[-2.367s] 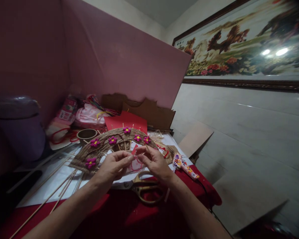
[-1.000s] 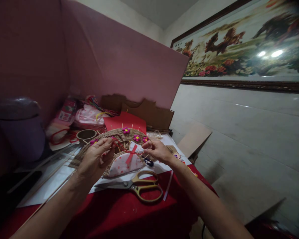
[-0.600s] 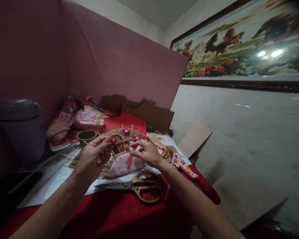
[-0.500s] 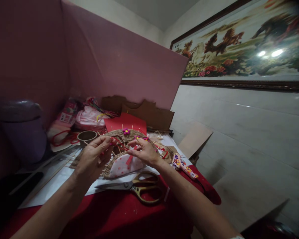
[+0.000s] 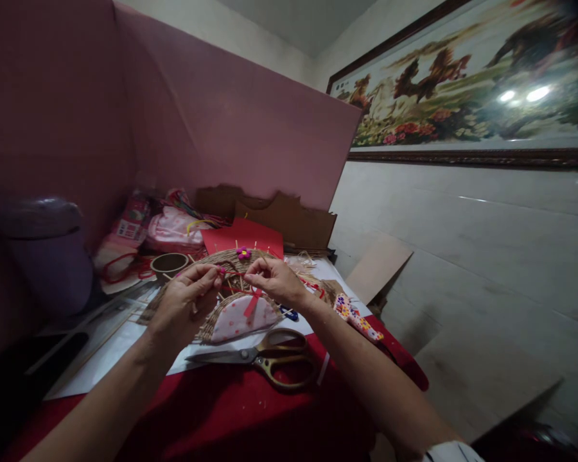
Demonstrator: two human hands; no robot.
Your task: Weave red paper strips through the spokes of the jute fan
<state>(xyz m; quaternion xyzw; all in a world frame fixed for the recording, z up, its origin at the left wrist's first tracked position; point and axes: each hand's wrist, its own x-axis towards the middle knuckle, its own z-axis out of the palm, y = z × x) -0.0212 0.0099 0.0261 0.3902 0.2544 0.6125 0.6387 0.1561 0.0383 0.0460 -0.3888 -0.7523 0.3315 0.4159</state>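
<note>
My left hand (image 5: 185,301) is closed in a pinch at the left end of a thin red cord (image 5: 234,274). A small magenta bit shows at its fingertips, too small to make out. My right hand (image 5: 278,281) pinches the other end, and the cord runs between both hands. Below and behind them lies a half-round woven twine piece (image 5: 207,329) with thin sticks poking out. On it are a spotted white cloth (image 5: 236,321), a red ribbon (image 5: 252,304) and a magenta flower (image 5: 243,253). Large scissors (image 5: 264,359) lie slightly open in front of it.
A glue gun with a flowered cover (image 5: 356,319) lies right of my right forearm. A roll of tape (image 5: 169,264), red paper (image 5: 250,235) and torn cardboard (image 5: 289,215) are behind. A purple bin (image 5: 48,269) stands left. A red cloth (image 5: 250,417) covers the table.
My right hand has gone from spread fingers to a pinch on the cord and has risen a little. The cord is now straighter between my hands. My left hand has barely moved.
</note>
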